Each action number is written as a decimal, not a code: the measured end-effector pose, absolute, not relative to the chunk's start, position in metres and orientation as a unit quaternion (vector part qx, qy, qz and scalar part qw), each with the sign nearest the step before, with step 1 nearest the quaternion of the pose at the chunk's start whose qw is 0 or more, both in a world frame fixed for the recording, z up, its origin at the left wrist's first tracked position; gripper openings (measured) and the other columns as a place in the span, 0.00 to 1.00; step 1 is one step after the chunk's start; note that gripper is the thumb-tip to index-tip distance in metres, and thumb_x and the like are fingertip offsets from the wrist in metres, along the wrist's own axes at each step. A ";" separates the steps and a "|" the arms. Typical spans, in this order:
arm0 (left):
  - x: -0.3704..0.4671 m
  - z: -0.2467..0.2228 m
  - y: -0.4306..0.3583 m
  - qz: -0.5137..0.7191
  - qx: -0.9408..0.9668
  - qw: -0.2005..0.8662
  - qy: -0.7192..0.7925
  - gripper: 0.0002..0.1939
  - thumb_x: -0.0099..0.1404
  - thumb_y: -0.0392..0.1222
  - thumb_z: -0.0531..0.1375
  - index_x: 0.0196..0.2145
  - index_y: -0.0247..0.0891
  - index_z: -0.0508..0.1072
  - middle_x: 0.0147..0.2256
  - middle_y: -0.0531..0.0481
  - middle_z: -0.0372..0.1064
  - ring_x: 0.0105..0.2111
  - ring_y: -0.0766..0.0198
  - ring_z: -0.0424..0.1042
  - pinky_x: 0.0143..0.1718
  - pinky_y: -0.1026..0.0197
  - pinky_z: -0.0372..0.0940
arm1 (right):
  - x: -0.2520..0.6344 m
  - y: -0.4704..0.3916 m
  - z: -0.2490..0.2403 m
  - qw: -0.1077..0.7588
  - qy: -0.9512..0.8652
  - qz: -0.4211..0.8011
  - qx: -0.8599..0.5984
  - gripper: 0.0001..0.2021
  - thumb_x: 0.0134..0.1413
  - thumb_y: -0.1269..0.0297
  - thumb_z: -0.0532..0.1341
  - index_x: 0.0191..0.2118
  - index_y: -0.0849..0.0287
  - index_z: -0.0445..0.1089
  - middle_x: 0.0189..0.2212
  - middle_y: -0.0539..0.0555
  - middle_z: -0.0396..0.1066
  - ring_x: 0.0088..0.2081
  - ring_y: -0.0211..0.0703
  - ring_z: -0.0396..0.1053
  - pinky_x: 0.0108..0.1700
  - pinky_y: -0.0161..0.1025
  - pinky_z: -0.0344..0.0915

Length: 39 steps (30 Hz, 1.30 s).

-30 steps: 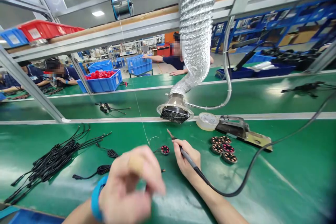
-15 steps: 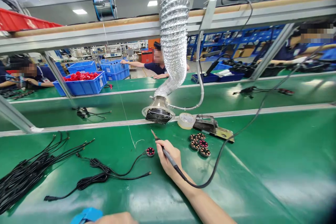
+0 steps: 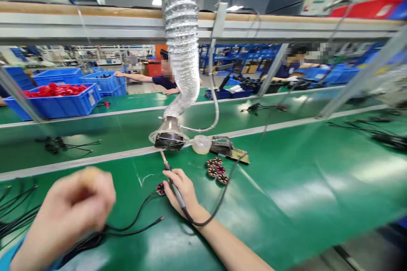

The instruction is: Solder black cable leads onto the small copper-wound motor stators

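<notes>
My right hand point(image 3: 182, 190) is closed round the grey handle of a soldering iron point(image 3: 177, 194), its tip pointing up and away beneath the fume extractor hood point(image 3: 170, 139). Beside those fingers lies a small round motor stator point(image 3: 160, 189) with red windings, joined to a black cable point(image 3: 140, 216); whether the fingers touch it I cannot tell. My left hand point(image 3: 73, 211) is raised over the black cables at the left. Its fingers look curled but are smeared by motion, so any held thing is hidden. A thin solder wire point(image 3: 146, 176) ends near the stator.
Several loose stators point(image 3: 218, 170) sit right of my right hand. Behind them are a tape roll point(image 3: 202, 144) and a stapler-like metal tool point(image 3: 229, 149). A black cable bundle point(image 3: 19, 216) lies at the left. Across the bench, a co-worker's arm point(image 3: 136, 77) reaches to blue bins point(image 3: 108, 84).
My left hand has risen from the bottom edge into view over the cables. The view has turned right. My right hand still holds the soldering iron, now closer to the stator.
</notes>
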<state>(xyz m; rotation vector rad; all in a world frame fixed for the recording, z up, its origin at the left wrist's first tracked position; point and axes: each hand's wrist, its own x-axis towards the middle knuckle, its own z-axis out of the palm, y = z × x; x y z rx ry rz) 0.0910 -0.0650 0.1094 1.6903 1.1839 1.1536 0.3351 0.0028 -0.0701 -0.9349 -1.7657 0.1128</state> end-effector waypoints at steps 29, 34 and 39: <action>-0.193 -0.019 0.144 -0.048 0.558 -0.071 0.825 0.24 0.72 0.43 0.59 0.63 0.37 0.62 0.61 0.38 0.61 0.51 0.53 0.72 0.52 0.46 0.70 | 0.336 0.007 -0.093 0.503 -0.790 0.014 -0.351 0.14 0.66 0.65 0.56 0.54 0.53 0.70 0.42 0.58 0.71 0.34 0.41 0.76 0.34 0.35 0.73; -0.200 -0.011 0.156 -0.047 0.552 -0.035 0.832 0.20 0.70 0.44 0.61 0.57 0.36 0.69 0.55 0.41 0.68 0.50 0.54 0.72 0.50 0.46 0.71 | 0.334 0.008 -0.090 0.515 -0.787 0.016 -0.341 0.14 0.66 0.67 0.56 0.54 0.54 0.70 0.40 0.57 0.72 0.34 0.40 0.76 0.34 0.33 0.74; -0.200 -0.009 0.146 -0.012 0.546 -0.038 0.837 0.17 0.70 0.45 0.61 0.52 0.34 0.71 0.52 0.42 0.70 0.48 0.55 0.73 0.49 0.47 0.71 | 0.333 0.009 -0.090 0.517 -0.783 0.022 -0.345 0.14 0.66 0.67 0.56 0.54 0.54 0.70 0.40 0.56 0.72 0.33 0.40 0.76 0.34 0.33 0.73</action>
